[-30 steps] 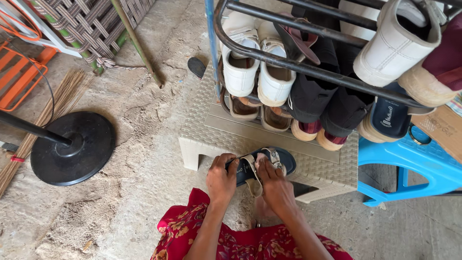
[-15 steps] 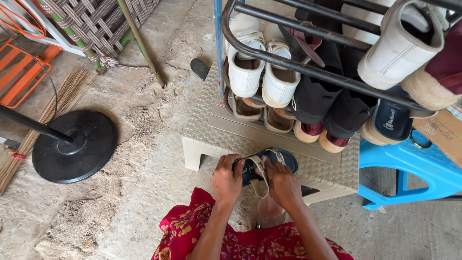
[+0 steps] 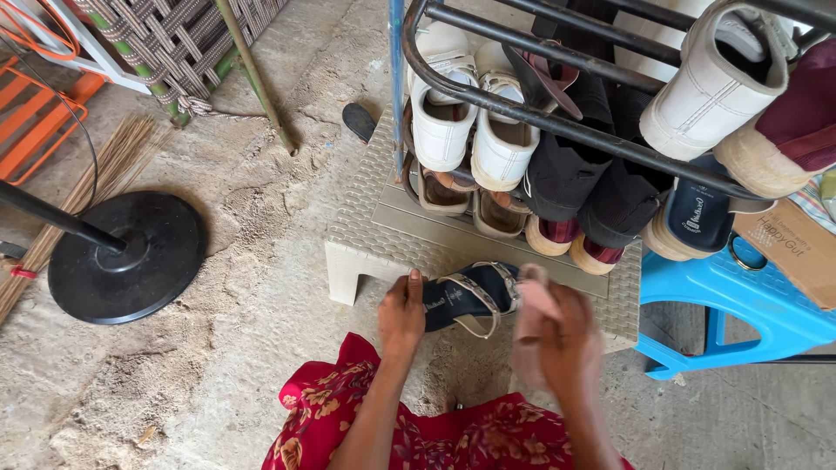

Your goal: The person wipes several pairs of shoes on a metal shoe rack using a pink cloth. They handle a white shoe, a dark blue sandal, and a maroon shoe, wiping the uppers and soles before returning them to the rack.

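In the lower middle of the frame, the left hand (image 3: 401, 315) holds the heel end of a dark blue sandal (image 3: 466, 297), fingers closed around its edge. The sandal lies on the front edge of a beige plastic stool (image 3: 370, 226) with a woven pattern. The right hand (image 3: 562, 335) is blurred, just right of the sandal's toe end, and seems to hold a pinkish cloth (image 3: 531, 300); how firmly its fingers close I cannot tell.

The sandal looks light, with a stiff flat sole and soft beige straps (image 3: 475, 296) that would bend easily. I judge the sole edge is the best place to grip, because the straps would give way.

Behind, in the upper right, a black metal shoe rack (image 3: 522, 113) carries white sneakers (image 3: 470, 130). A round black stand base (image 3: 126, 257) rests on the rough concrete floor (image 3: 261, 348) at left.
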